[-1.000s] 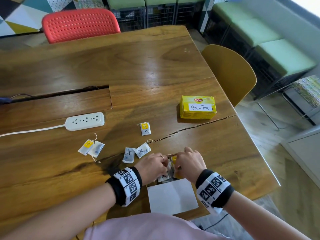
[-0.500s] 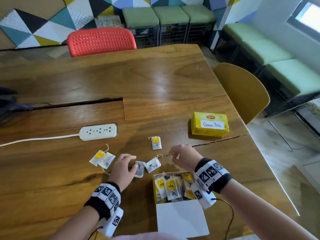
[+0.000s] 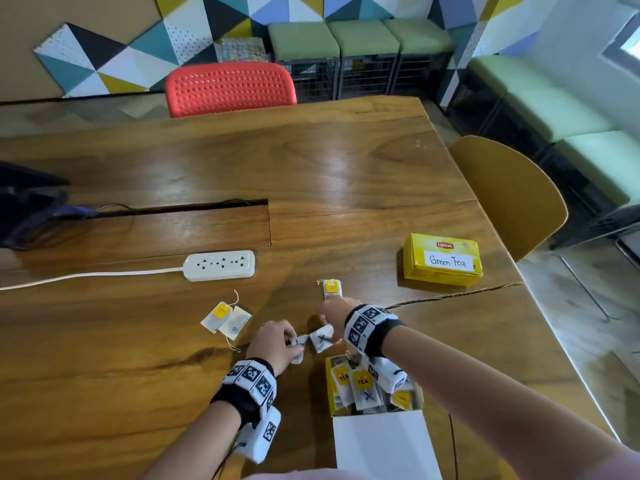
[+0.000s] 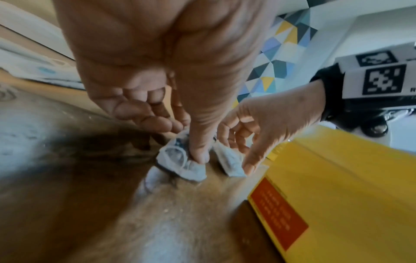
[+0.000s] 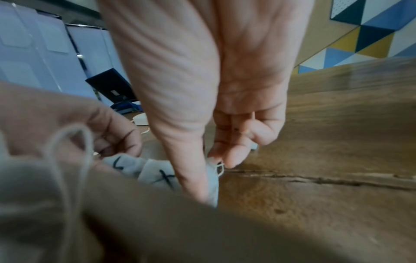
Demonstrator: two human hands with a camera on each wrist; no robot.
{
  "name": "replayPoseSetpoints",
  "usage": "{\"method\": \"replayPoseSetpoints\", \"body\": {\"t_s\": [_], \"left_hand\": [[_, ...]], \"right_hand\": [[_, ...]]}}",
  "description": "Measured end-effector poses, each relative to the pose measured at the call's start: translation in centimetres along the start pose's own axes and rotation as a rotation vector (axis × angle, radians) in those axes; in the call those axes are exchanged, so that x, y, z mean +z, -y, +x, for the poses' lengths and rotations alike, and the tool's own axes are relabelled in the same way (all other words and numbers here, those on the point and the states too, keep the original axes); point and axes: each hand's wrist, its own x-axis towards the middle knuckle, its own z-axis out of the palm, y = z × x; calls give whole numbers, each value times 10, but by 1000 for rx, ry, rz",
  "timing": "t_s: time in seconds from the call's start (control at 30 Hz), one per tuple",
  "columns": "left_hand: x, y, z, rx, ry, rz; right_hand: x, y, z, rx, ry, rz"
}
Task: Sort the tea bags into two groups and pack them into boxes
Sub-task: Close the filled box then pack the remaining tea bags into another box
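Two white tea bags marked with a black X lie side by side just beyond the open yellow box (image 3: 329,386), which holds several upright tea bags. My left hand (image 3: 291,344) pinches the left X bag (image 3: 299,345), thumb on top (image 4: 180,160). My right hand (image 3: 327,323) pinches the right X bag (image 3: 322,337) at its far corner, by the string (image 5: 211,178). A yellow-tagged tea bag (image 3: 331,288) lies just past my right fingers. Two more bags (image 3: 225,317) lie to the left. The closed "Green Tea" box (image 3: 441,259) stands at the right.
A white power strip (image 3: 220,265) with its cord lies at the middle left of the wooden table (image 3: 311,168). The open box's white lid (image 3: 381,445) lies toward me. A crack (image 3: 450,296) crosses the table's right side. Red and yellow chairs stand at the far and right edges.
Both hands have left the open box and moved forward to the two X-marked bags. Each hand now pinches one of them. The head view has tilted up.
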Motion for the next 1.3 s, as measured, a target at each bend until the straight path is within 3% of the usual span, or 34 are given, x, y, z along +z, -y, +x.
{"method": "replayPoseSetpoints", "body": {"t_s": [0.13, 0.3, 0.37, 0.43, 0.57, 0.67, 0.83, 0.93, 1.03, 1.17, 1.3], "left_hand": [[-9, 4, 1, 20, 31, -124], [-21, 7, -3, -32, 74, -521], [-23, 6, -4, -104, 94, -696], [-19, 7, -3, -174, 82, -850], [-12, 15, -1, -70, -51, -678], [-13, 15, -1, -59, -57, -745], [-24, 3, -4, -103, 126, -1077], [-30, -6, -10, -90, 214, -1192], [-37, -13, -13, -128, 191, -1286], [-48, -21, -19, -153, 219, -1462], [-50, -20, -19, -157, 216, -1486]], "right_hand": [[-10, -6, 0, -53, 27, 66], [-23, -21, -25, -68, -245, 288], [-27, -27, -34, -73, -291, 354], [-29, -31, -41, -61, -279, 399], [-33, -34, -53, -54, -204, 522], [-35, -30, -58, -99, -188, 639], [-35, -13, -62, -263, -276, 816], [-39, 0, -65, -390, -207, 946], [-48, 8, -67, -390, -115, 1047], [-47, 7, -54, -286, -192, 853], [-45, 1, -46, -340, -244, 646]]}}
